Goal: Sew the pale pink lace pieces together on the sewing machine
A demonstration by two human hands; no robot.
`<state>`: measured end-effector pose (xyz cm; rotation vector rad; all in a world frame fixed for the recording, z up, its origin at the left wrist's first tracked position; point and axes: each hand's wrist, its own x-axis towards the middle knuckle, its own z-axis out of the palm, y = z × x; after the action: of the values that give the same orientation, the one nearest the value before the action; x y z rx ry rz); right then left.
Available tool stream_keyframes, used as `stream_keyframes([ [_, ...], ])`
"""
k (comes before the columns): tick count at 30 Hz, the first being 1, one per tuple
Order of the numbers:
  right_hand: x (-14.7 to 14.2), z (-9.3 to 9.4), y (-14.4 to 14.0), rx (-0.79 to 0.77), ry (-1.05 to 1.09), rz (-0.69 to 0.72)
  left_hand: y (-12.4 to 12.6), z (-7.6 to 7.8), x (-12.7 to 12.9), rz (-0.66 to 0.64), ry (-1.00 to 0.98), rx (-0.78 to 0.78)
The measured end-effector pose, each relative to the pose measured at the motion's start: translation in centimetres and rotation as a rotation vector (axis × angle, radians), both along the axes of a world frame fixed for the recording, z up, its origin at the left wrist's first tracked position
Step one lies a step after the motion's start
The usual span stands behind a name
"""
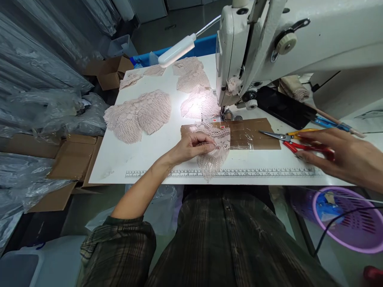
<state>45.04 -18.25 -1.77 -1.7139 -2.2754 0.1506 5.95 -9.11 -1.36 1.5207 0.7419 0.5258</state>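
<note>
My left hand [191,148] is closed in a pinch on a pale pink lace piece [217,153], just in front of the sewing machine's needle area. The scalloped lower part of the lace hangs over the ruler scale [254,173] along the table's front edge. At the right, my right hand [338,153] has its fingers about the red and yellow handles of a pair of scissors [287,137]. The blades point left, over a strip of brown tape [254,135] on the table. Part of the lace lies over this strip too.
A white sewing machine [233,52] stands at the back right, with a lit lamp [178,50] beside it. More lace pieces [154,111] lie on the white table. A black phone [283,105] is behind the scissors. Below right stands a purple basket [347,249]; cardboard boxes [72,157] are left.
</note>
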Motion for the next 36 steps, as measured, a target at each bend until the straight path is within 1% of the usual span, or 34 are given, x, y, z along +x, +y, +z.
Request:
stream_keyframes([
  [4,0.2,-0.1,-0.9,0.091,-0.192,0.072,0.0,0.3,-0.2,-0.039,0.040,0.028],
  [8,0.8,-0.1,-0.7,0.194,-0.285,0.145,0.1,0.7,-0.3,-0.077,0.101,0.050],
  [10,1.2,-0.3,-0.2,0.210,-0.325,0.158,0.3,0.9,-0.3,-0.090,0.122,0.058],
  [13,1.5,-0.4,0.5,0.201,-0.394,0.214,0.6,1.1,-0.2,-0.095,0.131,0.073],
  [15,1.2,-0.2,0.9,0.192,-0.421,0.177,0.8,1.1,-0.2,-0.099,0.130,0.082],
  [17,0.1,0.3,1.2,0.171,-0.368,0.121,1.0,1.0,-0.1,-0.104,0.118,0.085],
  [18,-0.6,0.5,1.3,0.153,-0.293,0.129,1.0,0.8,-0.1,-0.100,0.106,0.083],
  [20,-2.6,1.0,1.8,0.121,-0.086,0.234,1.0,0.5,-0.1,-0.088,0.070,0.085],
  [22,-5.0,1.4,2.4,0.086,0.033,0.333,0.9,0.1,0.0,-0.085,0.041,0.107],
  [25,-8.5,2.0,3.5,-0.003,-0.065,0.382,0.7,-0.3,0.0,-0.076,0.020,0.164],
  [28,-10.7,2.5,4.3,-0.062,-0.150,0.441,0.6,-0.4,-0.1,-0.059,0.016,0.176],
  [31,-11.3,2.8,5.0,-0.081,-0.156,0.481,0.7,-0.5,-0.3,-0.060,-0.001,0.171],
  [36,-11.3,3.3,5.4,-0.051,-0.130,0.516,0.9,-0.5,-0.4,-0.071,-0.029,0.163],
])
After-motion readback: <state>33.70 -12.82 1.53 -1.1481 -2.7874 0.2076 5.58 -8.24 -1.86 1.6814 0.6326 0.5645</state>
